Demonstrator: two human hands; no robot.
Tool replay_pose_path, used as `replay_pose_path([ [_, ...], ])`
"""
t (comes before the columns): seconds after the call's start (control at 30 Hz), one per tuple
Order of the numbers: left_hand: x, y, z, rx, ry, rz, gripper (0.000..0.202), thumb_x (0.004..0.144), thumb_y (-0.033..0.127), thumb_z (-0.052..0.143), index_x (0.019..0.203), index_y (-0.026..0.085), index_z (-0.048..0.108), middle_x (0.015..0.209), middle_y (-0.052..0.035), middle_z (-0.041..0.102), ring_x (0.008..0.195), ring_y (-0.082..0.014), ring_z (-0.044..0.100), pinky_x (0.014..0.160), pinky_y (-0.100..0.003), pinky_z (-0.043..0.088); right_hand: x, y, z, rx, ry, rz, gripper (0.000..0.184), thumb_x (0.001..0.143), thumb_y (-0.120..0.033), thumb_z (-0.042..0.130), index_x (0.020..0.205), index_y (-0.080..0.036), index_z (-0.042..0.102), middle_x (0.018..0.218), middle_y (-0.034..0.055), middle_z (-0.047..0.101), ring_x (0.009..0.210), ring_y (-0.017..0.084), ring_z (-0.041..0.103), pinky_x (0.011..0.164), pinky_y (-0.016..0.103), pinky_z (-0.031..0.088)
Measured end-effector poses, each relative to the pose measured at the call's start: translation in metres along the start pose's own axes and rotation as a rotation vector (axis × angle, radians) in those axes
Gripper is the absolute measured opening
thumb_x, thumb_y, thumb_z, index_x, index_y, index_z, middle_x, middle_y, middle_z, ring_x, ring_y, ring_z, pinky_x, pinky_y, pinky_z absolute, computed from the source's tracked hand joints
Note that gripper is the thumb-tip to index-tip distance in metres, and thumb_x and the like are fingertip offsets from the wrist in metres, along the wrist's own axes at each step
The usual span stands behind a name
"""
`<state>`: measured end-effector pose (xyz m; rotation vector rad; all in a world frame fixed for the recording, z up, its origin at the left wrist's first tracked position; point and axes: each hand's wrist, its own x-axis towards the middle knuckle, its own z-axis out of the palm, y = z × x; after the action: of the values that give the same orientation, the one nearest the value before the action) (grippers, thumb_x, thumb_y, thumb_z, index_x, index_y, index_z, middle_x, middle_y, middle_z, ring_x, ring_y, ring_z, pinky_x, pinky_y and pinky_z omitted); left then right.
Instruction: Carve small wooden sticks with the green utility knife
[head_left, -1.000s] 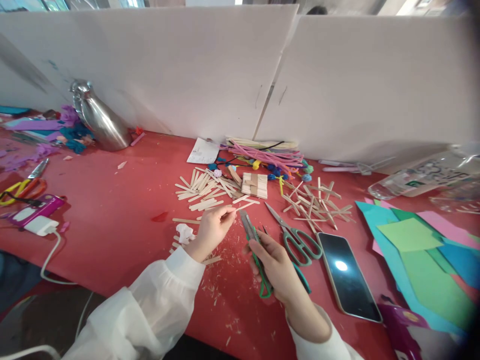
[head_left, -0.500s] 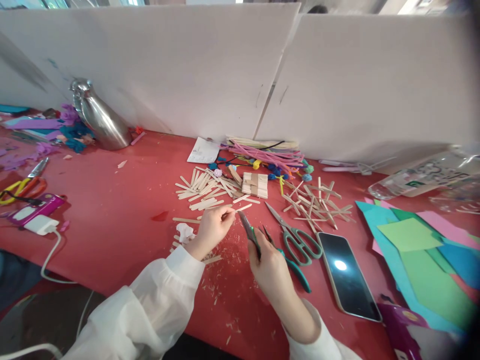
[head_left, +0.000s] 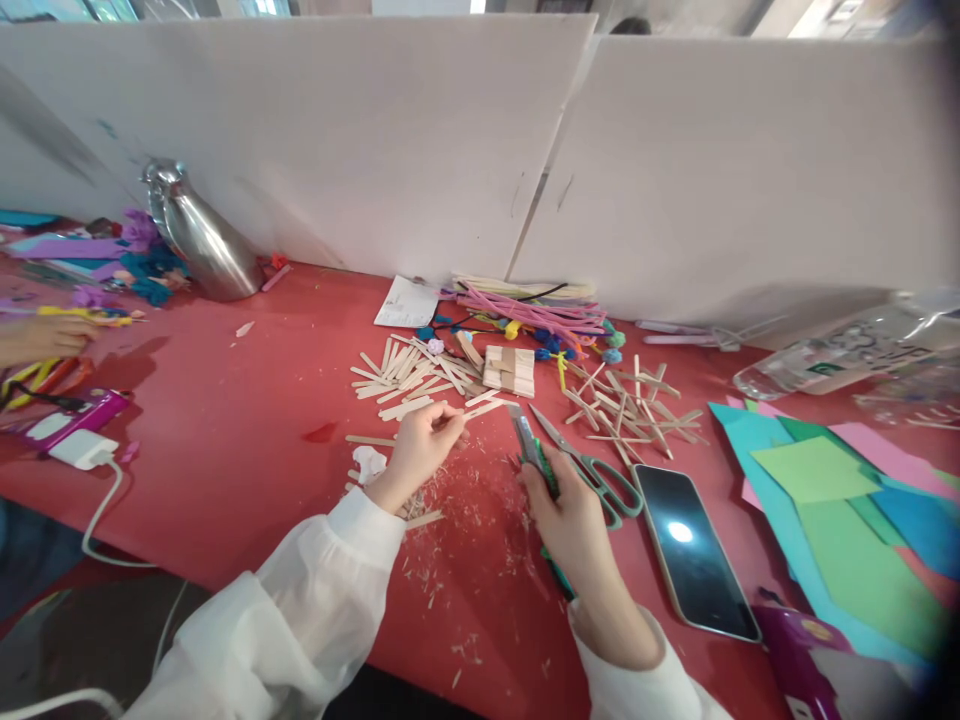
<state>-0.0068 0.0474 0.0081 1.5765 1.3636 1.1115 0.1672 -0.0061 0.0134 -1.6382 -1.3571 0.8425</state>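
A stick (head_left: 489, 408) juts rightward (slim) from left grip (head_left: 421, 445)

Red worktop (head_left: 255, 430), white sleeves (head_left: 322, 590).
Held tool (head_left: 528, 445) grey and green; held stick (head_left: 492, 409) pale tan; far-left jug (head_left: 210, 250) silver.

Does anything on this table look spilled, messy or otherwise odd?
Yes: small pale wood shavings lie strewn across the red tabletop, mostly between and below the left hand and right hand, resembling spilled debris. Right of centre, thin pale wooden sticks form an untidy crisscross.
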Motion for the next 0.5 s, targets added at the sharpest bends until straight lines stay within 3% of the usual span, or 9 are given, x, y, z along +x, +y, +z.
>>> replay_pose_path([
  [0.23, -0.008, 0.014, 0.005, -0.292, -0.303, -0.135, 0.025, 0.080, 0.036, 0.054, 0.069, 0.014, 0.058, 0.063, -0.0024, 0.062, 0.052, -0.0100, 0.058, 0.054, -0.021, 0.046, 0.005, -0.006, 0.002, 0.408, -0.032, 0.166, 0.032, 0.076, -0.051, 0.054, 0.072, -0.021, 0.046, 0.050, -0.0067, 0.048, 0.036, 0.009, 0.043, 0.034, 0.021, 0.036],
  [0.37, -0.010, 0.016, 0.005, -0.310, -0.369, -0.098, 0.019, 0.076, 0.033, 0.059, 0.069, 0.015, 0.058, 0.059, 0.0006, 0.059, 0.053, -0.0101, 0.057, 0.057, -0.022, 0.045, 0.006, -0.006, 0.002, 0.487, -0.038, 0.185, 0.029, 0.074, -0.045, 0.060, 0.068, -0.021, 0.044, 0.048, -0.0075, 0.046, 0.036, 0.008, 0.042, 0.035, 0.020, 0.035],
  [0.5, -0.009, 0.013, 0.004, -0.342, -0.476, -0.183, 0.023, 0.078, 0.035, 0.058, 0.068, 0.015, 0.059, 0.061, -0.0005, 0.060, 0.052, -0.0098, 0.056, 0.057, -0.022, 0.045, 0.005, 0.001, 0.001, 0.466, -0.007, 0.136, 0.025, 0.073, -0.038, 0.063, 0.071, -0.021, 0.046, 0.048, -0.0086, 0.045, 0.037, 0.008, 0.042, 0.035, 0.019, 0.033],
])
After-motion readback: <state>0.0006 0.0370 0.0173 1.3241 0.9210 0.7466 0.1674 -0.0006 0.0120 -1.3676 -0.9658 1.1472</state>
